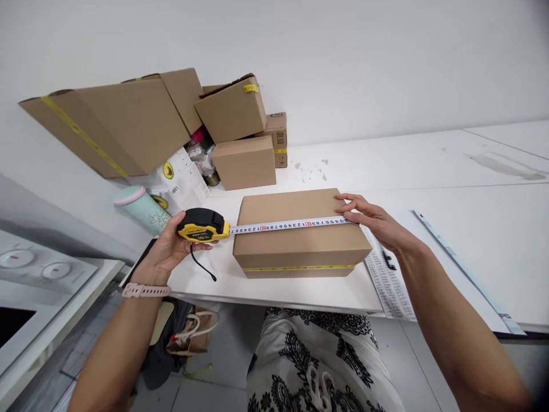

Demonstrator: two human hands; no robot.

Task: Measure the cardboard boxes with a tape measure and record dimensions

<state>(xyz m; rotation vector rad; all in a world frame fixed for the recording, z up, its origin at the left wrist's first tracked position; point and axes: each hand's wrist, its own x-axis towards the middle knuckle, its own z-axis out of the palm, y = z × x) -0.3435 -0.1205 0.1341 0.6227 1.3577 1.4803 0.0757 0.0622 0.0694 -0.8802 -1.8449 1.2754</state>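
A closed cardboard box [295,249] with a yellow tape strip lies on the white table [429,171] in front of me. My left hand [165,252] grips the yellow and black tape measure case [201,225] just left of the box. The white tape blade [291,224] stretches across the box top. My right hand [371,220] pins the blade's end against the box's right edge with its fingers pressed down.
Several cardboard boxes [240,131] are piled at the back left against the wall. A mint bottle [141,207] lies beside them. Printed sheets [388,274] and a pen [389,260] lie right of the box. A bag [191,335] sits on the floor.
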